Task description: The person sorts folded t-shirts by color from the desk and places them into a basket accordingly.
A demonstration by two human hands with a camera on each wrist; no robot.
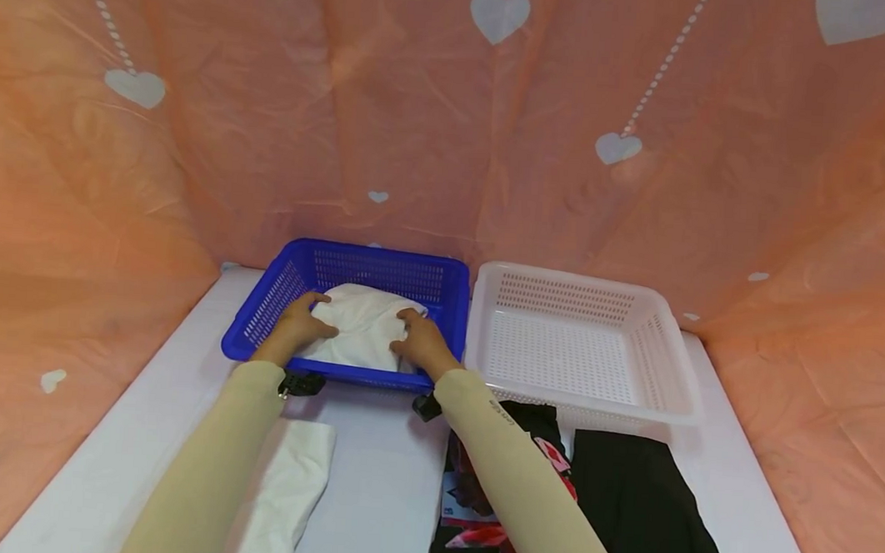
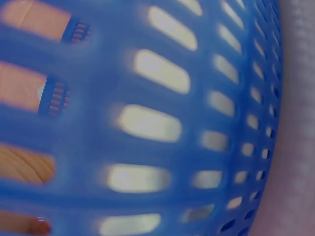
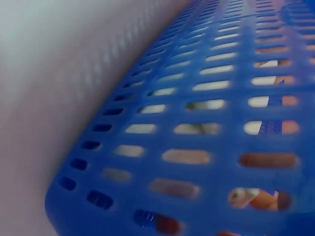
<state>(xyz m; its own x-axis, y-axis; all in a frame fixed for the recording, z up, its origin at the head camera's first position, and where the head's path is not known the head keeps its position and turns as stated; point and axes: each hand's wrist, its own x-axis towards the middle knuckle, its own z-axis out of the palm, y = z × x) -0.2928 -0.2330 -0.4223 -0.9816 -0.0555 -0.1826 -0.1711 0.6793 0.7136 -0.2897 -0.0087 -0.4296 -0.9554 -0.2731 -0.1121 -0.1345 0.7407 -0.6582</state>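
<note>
In the head view, a folded white cloth garment [image 1: 365, 327] lies inside the blue basket [image 1: 377, 378]. My left hand [image 1: 297, 329] touches the cloth's left side, thumb and fingers spread apart. On the opposite side my right hand [image 1: 426, 341] rests against the cloth's right edge, its fingers slightly bent and the thumb apart. Both wrists cross the basket's front rim. The slotted blue wall [image 2: 98, 98] fills most of the left wrist view, with pale cloth behind its holes. Through the blue wall [image 3: 221, 140] in the right wrist view, only bits of fingers show.
A white basket [image 1: 556, 396] stands right of the blue one. Toward the front lie a white cloth [image 1: 289, 486] at left, a black printed garment [image 1: 468, 512] partly under my right sleeve, and a black cloth [image 1: 641, 504]. An orange curtain [image 1: 435, 126] surrounds the white table [image 1: 380, 457].
</note>
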